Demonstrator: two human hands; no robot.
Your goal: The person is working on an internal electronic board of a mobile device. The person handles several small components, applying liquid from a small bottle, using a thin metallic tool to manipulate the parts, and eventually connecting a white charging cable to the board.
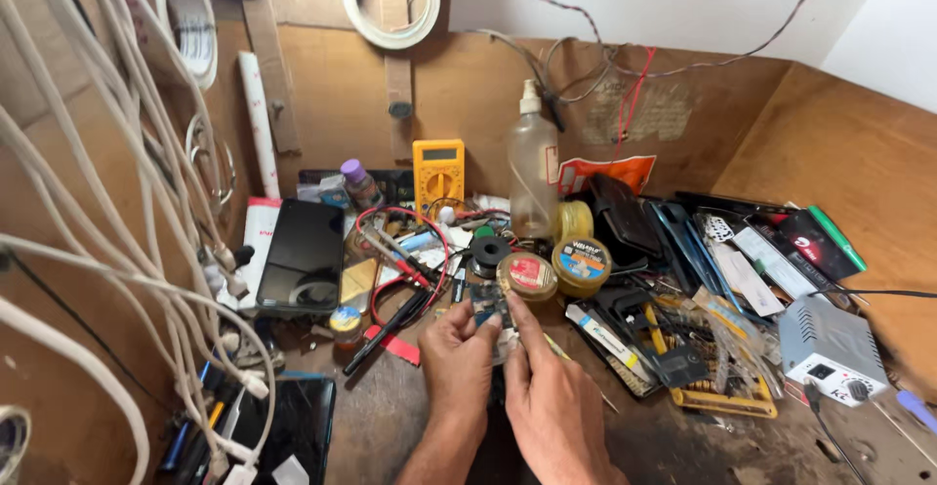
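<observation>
Both hands meet at the middle of a cluttered wooden workbench. My left hand [457,356] and my right hand [547,399] together hold a small dark circuit board [488,304] between their fingertips, just above the bench. The right index finger lies along the board's right edge. Just beyond the board sit two round tins [528,275] with coloured lids and a black solder spool [487,251]. Red and black multimeter probes [402,295] lie left of the hands.
A yellow multimeter [438,173] and a clear squeeze bottle [533,168] stand at the back. A black phone [305,254] lies on the left, another phone [293,426] near the front. White cables [127,280] hang at left. A grey power unit [833,350] and phone parts crowd the right.
</observation>
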